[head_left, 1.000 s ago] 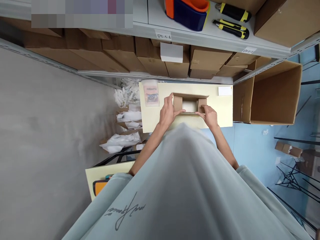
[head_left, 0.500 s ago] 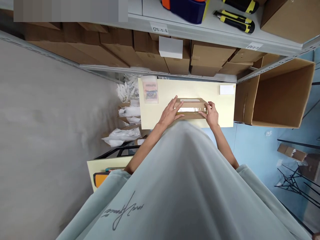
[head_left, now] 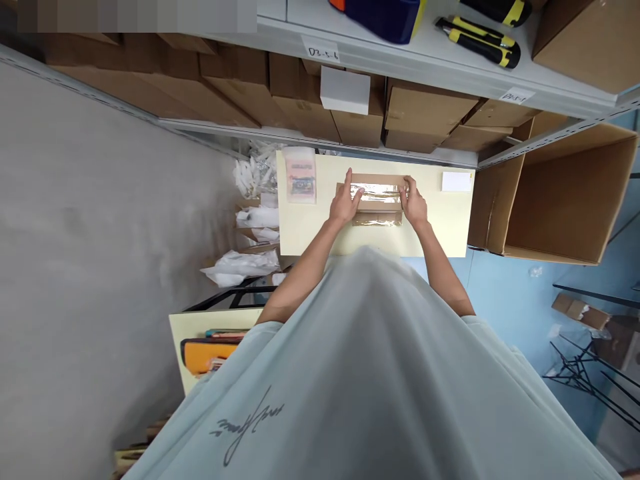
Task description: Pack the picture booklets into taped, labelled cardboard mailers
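Note:
Both hands grip a small brown cardboard box (head_left: 377, 205) over the cream tabletop (head_left: 320, 233). Shiny clear tape runs along its upper face and catches the light; another taped strip shows on the side nearer me. My left hand (head_left: 344, 203) holds the left end, thumb on the taped face and fingers at the far edge. At the right end, my right hand (head_left: 414, 202) has its thumb and fingers closed around the corner. Whether the box rests on the table or is slightly lifted, I cannot tell.
A pink printed packet (head_left: 301, 177) lies at the table's back left, a white card (head_left: 456, 181) at its back right. Overhead is a metal shelf (head_left: 425, 67) with utility knives (head_left: 483, 43). A large open carton (head_left: 565, 200) stands right; white bags (head_left: 245, 267) are left.
The box has been tipped and moved slightly away from me, so a taped face now points up. Both hands moved with it and closed more around its ends.

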Action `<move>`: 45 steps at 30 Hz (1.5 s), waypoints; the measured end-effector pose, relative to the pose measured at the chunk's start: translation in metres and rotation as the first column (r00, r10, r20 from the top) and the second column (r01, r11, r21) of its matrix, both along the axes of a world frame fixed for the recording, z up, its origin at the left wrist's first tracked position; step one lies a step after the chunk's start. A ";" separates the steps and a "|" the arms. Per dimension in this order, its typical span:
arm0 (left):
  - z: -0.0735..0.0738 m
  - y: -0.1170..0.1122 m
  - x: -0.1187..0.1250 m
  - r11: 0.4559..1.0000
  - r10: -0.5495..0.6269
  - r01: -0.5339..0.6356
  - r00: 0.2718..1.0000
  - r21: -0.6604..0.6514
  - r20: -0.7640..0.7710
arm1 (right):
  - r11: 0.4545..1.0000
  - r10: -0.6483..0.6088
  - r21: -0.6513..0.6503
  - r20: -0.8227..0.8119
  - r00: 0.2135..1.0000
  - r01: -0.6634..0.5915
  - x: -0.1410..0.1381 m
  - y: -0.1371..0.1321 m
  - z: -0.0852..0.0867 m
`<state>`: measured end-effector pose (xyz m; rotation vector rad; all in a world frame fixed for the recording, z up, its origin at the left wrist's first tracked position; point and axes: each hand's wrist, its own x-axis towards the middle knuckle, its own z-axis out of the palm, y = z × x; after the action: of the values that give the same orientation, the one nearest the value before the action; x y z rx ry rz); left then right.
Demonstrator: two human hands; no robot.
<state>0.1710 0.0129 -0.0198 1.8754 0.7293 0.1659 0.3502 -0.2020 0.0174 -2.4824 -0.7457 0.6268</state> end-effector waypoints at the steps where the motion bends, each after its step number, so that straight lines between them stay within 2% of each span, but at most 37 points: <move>1: -0.001 0.003 0.004 1.000 0.000 0.000 1.000 -0.005 -0.008 | 1.000 0.004 -0.006 -0.008 1.000 -0.004 0.005 0.003 0.000; 4: 0.000 0.004 0.004 0.999 -0.009 0.007 0.997 -0.032 -0.083 | 0.998 0.018 -0.055 -0.018 1.000 -0.019 0.006 0.005 0.005; 8: 0.009 -0.007 -0.017 0.998 -0.035 0.028 0.989 -0.050 -0.141 | 0.994 0.019 -0.105 -0.053 0.998 -0.024 -0.015 -0.010 0.014; 12: 0.014 -0.019 -0.033 0.998 -0.068 0.064 0.984 -0.030 -0.166 | 0.996 -0.022 -0.093 -0.098 0.995 0.013 -0.035 -0.023 0.013; 19: 0.010 -0.022 -0.024 0.998 -0.065 0.069 0.968 0.006 -0.241 | 0.989 -0.083 -0.131 -0.094 0.992 0.070 -0.038 -0.019 0.007; 24: 0.012 -0.019 -0.025 0.995 -0.098 0.099 0.970 -0.008 -0.224 | 0.989 -0.043 -0.143 -0.058 0.997 0.034 -0.039 -0.020 0.016; 27: 0.021 -0.017 -0.031 0.992 -0.119 0.126 0.964 0.014 -0.239 | 0.990 0.021 -0.138 0.036 0.999 -0.015 -0.041 -0.022 0.026; 30: 0.044 -0.008 -0.025 0.985 -0.054 0.077 0.987 0.153 -0.149 | 0.995 0.087 -0.073 0.182 0.979 -0.075 -0.035 -0.016 0.044; 32: 0.068 0.006 -0.008 0.971 -0.025 0.029 0.999 0.239 -0.020 | 0.989 0.140 -0.006 0.289 0.947 -0.145 -0.019 -0.002 0.064; 34: 0.101 0.027 0.023 0.960 -0.044 0.008 0.992 0.279 0.122 | 0.974 0.189 0.044 0.382 0.905 -0.223 0.006 0.021 0.091; 36: 0.138 0.051 0.064 0.950 -0.063 -0.027 0.960 0.312 0.274 | 0.953 0.225 0.076 0.463 0.857 -0.292 0.037 0.055 0.126; 38: 0.174 0.074 0.105 0.941 -0.076 -0.074 0.904 0.330 0.420 | 0.932 0.241 0.100 0.551 0.799 -0.350 0.069 0.095 0.163; 40: 0.202 0.091 0.139 0.939 -0.090 -0.105 0.845 0.328 0.527 | 0.906 0.275 0.092 0.612 0.742 -0.412 0.098 0.136 0.196; 42: 0.219 0.101 0.160 0.938 -0.089 -0.130 0.806 0.322 0.585 | 0.893 0.312 0.050 0.649 0.694 -0.448 0.119 0.173 0.218; 45: 0.229 0.102 0.164 0.936 -0.072 -0.160 0.784 0.313 0.616 | 0.881 0.363 -0.001 0.644 0.673 -0.473 0.140 0.213 0.224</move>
<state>0.3347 0.1151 0.2089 1.9597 0.2858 0.9602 0.4898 0.0111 0.2419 -2.3556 -1.5900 -0.1767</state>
